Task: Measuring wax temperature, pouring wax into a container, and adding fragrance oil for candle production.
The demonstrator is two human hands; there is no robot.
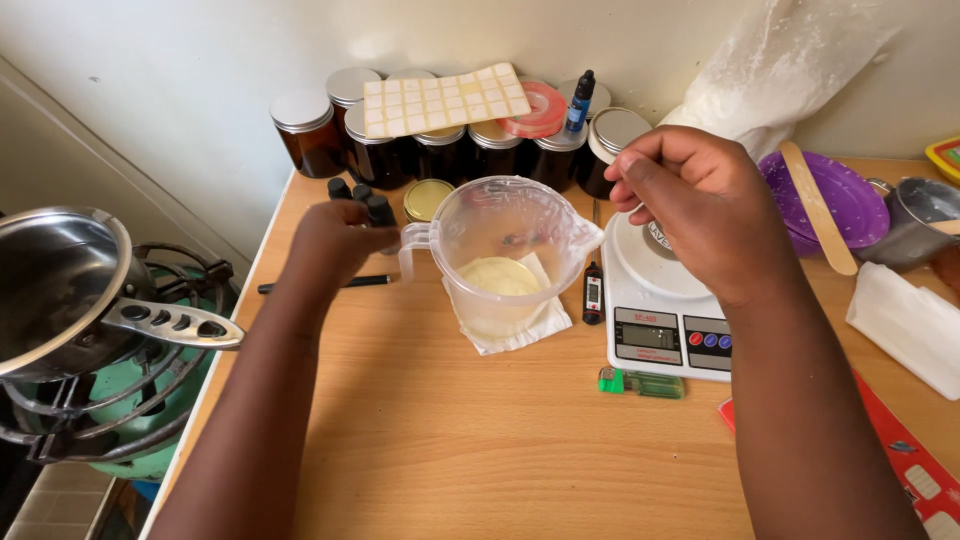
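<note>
The table (480,450) carries everything, wood top running to the wall. At its left edge, off the table, a steel pan (60,285) sits on a green burner (150,420). Along the back edge, a row of dark jars (440,150). Right of centre, the white scale (665,310). Mid-table, the clear jug (505,250) stands on a white cloth (520,325), pale cream in its bottom. My right hand (700,215) hangs over the jug's right rim, fingers pinched shut on something thin; I cannot tell what. My left hand (335,240) is beside the jug's handle, curled around small black bottles (365,200). Hands apart, jug between them.
</note>
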